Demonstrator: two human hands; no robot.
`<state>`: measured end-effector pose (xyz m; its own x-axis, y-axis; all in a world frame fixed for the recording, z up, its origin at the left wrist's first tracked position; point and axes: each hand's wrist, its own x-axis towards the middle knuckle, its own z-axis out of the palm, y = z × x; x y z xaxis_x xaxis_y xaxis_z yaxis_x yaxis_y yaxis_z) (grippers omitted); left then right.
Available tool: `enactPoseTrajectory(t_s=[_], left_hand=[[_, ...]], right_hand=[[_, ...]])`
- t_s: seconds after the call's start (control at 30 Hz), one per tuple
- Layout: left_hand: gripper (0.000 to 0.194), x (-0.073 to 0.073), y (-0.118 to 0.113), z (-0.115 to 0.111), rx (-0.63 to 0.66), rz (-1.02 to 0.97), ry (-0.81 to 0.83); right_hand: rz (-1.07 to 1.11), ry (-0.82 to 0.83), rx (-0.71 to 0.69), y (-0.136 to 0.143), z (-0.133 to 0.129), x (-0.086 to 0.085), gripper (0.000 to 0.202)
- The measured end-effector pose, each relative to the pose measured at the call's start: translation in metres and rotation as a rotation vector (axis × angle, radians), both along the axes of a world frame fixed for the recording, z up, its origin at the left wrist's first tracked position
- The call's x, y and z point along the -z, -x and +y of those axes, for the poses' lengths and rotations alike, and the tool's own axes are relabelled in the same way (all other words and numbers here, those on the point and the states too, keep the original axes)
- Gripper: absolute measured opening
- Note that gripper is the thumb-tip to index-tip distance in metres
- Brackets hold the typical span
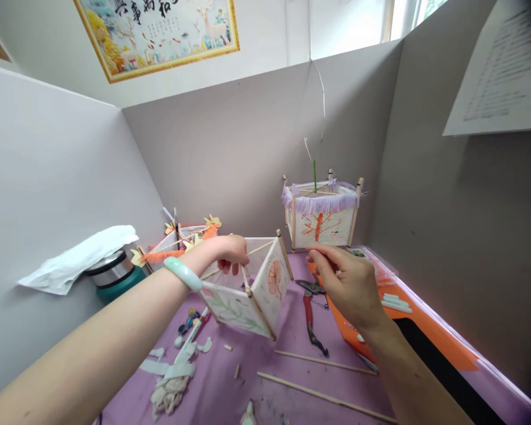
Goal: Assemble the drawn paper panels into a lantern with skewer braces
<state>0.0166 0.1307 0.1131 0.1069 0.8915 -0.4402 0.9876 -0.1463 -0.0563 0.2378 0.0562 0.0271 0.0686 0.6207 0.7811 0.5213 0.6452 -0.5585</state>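
Observation:
My left hand [233, 252], with a pale green bangle on the wrist, reaches over the open top of a square paper lantern [272, 280] with wooden corner posts and drawn flowers. Its fingers are curled at the thin crossed sticks inside, and the lantern sits tilted. My right hand [343, 274] is raised to the right of this lantern, thumb and forefinger pinched together; anything between them is too small to make out. Behind it stands a finished-looking lantern [323, 227] with a purple fringe and a red tree drawing.
Red-handled pruning shears [308, 316] and wooden sticks [318, 395] lie on the purple cloth [230, 395]. An orange-fringed lantern [159, 256] and a teal container [120, 283] are at left. White glue sticks [396, 303] rest on orange sheet at right.

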Motion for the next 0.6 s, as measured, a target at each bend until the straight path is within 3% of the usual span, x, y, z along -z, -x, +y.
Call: enactPoseTrajectory(t_s=[0.33, 0.6], left_hand=[[0.030, -0.004, 0.005, 0.009, -0.022, 0.008, 0.013], [0.042, 0.013, 0.002, 0.005, -0.062, -0.009, -0.117]], right_hand=[[0.014, -0.002, -0.002, -0.005, -0.004, -0.003, 0.015], [0.007, -0.003, 0.014, -0.008, -0.003, -0.005, 0.017]])
